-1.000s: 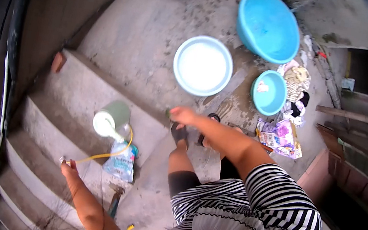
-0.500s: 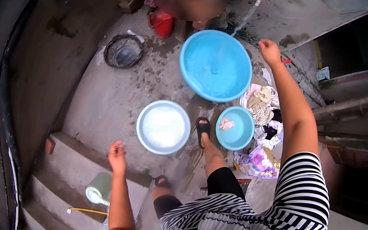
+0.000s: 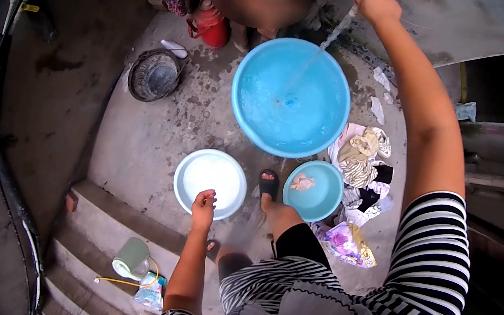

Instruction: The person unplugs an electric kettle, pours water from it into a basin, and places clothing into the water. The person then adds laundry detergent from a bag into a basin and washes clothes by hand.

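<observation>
I count three basins: the big blue basin, plus, on the wearer's side of it, one teal basin and one pale basin. Left of the big blue one there's one dark bucket and, closer in, one red container. Near right of it, one clothes heap, its pieces too tangled to number, and one purple bag. Well off its near left, one green jug. Two wearer's hands: right hand past its far edge, left hand nearside.
</observation>
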The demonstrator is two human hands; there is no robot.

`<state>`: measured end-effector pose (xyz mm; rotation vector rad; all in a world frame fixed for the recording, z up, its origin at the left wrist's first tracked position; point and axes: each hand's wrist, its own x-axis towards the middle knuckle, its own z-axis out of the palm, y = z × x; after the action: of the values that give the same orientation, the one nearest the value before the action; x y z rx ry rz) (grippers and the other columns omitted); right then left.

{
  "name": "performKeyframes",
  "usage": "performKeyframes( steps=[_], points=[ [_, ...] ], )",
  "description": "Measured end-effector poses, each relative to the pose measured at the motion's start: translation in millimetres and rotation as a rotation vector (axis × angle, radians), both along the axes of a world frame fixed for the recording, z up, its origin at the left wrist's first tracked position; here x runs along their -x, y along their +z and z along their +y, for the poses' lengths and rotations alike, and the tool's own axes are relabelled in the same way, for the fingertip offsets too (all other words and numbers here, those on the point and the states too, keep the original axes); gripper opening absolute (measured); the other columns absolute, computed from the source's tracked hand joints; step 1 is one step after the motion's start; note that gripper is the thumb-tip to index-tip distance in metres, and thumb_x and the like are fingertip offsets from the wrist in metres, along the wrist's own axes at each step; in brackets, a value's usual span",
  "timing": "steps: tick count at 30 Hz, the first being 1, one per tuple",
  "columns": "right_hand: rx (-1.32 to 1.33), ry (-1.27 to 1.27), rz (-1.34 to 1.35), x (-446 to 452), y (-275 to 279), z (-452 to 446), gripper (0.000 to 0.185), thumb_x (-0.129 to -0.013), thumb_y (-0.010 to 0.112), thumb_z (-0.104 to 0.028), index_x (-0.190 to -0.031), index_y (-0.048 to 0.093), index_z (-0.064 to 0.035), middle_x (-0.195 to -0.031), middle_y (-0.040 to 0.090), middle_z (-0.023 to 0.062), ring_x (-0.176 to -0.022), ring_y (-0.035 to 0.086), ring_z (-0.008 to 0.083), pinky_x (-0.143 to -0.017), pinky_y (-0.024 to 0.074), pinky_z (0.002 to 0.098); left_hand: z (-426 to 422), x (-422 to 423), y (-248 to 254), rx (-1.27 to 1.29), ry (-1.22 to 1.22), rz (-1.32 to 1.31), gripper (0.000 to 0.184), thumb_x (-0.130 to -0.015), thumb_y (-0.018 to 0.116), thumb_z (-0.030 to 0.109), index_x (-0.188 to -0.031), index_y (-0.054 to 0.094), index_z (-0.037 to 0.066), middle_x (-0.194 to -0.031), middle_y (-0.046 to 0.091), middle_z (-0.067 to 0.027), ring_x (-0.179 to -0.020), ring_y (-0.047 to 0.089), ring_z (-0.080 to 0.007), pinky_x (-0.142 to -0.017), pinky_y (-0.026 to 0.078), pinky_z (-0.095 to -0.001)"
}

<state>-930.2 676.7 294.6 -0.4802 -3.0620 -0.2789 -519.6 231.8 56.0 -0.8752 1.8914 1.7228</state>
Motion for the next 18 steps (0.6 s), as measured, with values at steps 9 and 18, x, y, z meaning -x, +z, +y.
performKeyframes(
  steps=[9, 18],
  points=[
    [-0.018, 0.147, -0.277, 41.5, -36.7, 35.6, 0.013, -0.064, 0.062, -0.023, -0.064, 0.065, -0.0101, -0.065, 0.061, 0.0124, -0.057, 0.060, 0.0238, -0.053, 0.0468, 0.0362, 18.7, -2.0, 6.7, -0.162, 0.103, -0.108, 0.014, -0.086, 0.049, 0.013, -0.098, 0.054, 0.007, -0.092, 0.059, -0.0031, -0.076, 0.055, -0.0111, -0.064, 0.045, -0.0241],
    [0.866, -0.184, -0.118, -278.9, -86.1, -2.8, 0.032, -0.077, 0.055, -0.029, -0.099, 0.060, -0.0053, -0.071, 0.064, 0.0096, -0.057, 0.061, 0.0180, -0.055, 0.0496, 0.0308, -31.6, -62.1, -17.7, -0.143, 0.065, -0.293, 0.021, -0.084, 0.049, 0.018, -0.102, 0.054, 0.008, -0.095, 0.059, -0.0035, -0.084, 0.056, -0.0152, -0.070, 0.045, -0.0280]
  ],
)
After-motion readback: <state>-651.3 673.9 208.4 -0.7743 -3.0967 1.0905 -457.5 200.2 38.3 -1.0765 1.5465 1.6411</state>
